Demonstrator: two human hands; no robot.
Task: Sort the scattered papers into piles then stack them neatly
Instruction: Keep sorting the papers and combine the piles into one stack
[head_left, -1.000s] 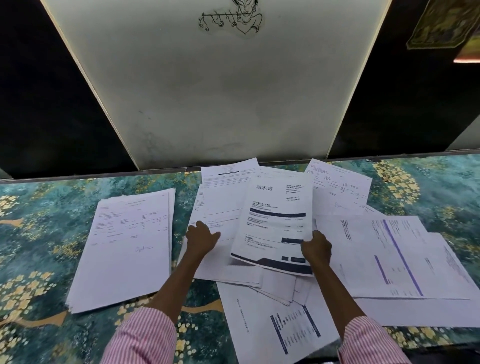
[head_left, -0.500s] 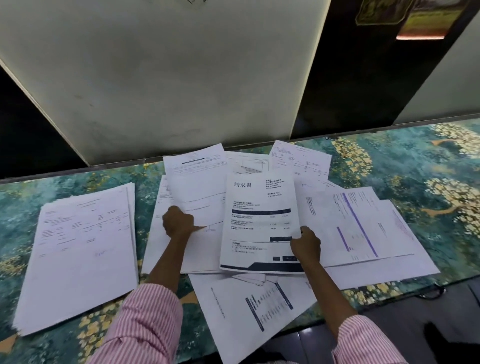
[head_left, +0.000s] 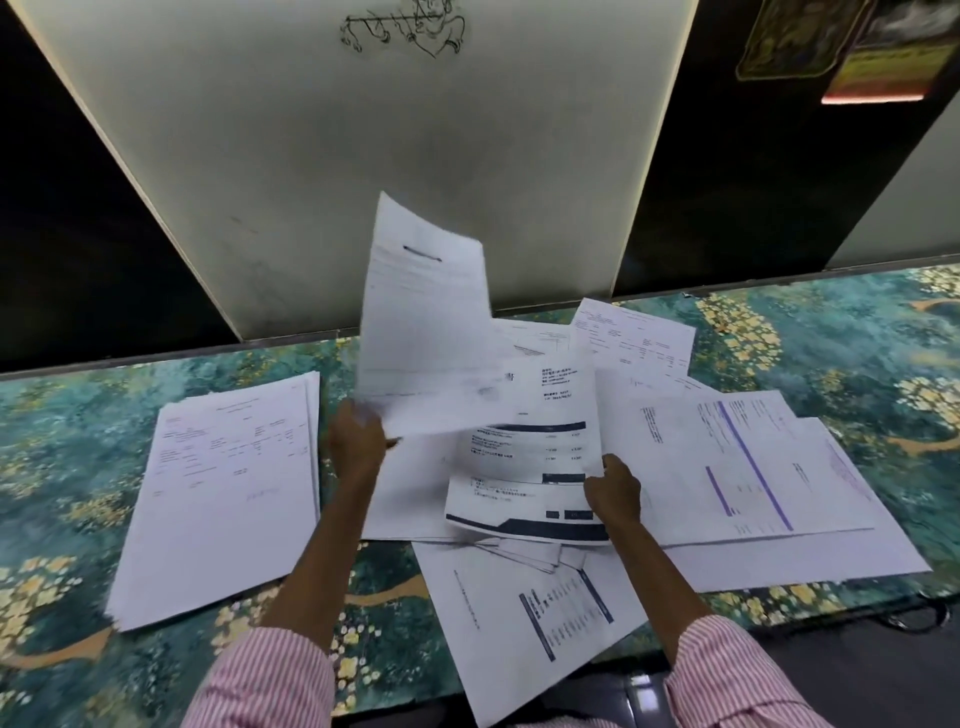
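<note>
Papers (head_left: 639, 343) are lying scattered across the table (head_left: 857, 332), all of them right of the pile (head_left: 223, 483), which is sitting squared up by itself. The left hand (head_left: 358, 441) is pinching one sheet (head_left: 426, 322) by its lower left corner, fingers curled round the edge, and holding it in the air just right of the pile. The sheet is bowing and showing blurred. The right hand (head_left: 613, 493) is gripping the invoice (head_left: 524, 467) at its right edge, fingers and thumb closed on it, further right of the pile, with its near end lifting slightly off the heap below.

Held by a single corner, the sheet is probably going to flop once it moves, so it could fold, crease or slip out of the pinch. Its lower edge is overlapping the invoice, and a quick sweep toward the pile could be dragging that along or tugging it against the right hand's grip. The print is too blurred to read, so I cannot tell whether this sheet belongs on the pile; a wrong drop would be mixing the sort. Landing it crooked could also be knocking the pile's top leaves askew. An overhanging sheet (head_left: 519, 639), right of the pile and nearer the person, is jutting past the table's edge, and any shuffle of the heap resting on it might be sending it to the floor.
</note>
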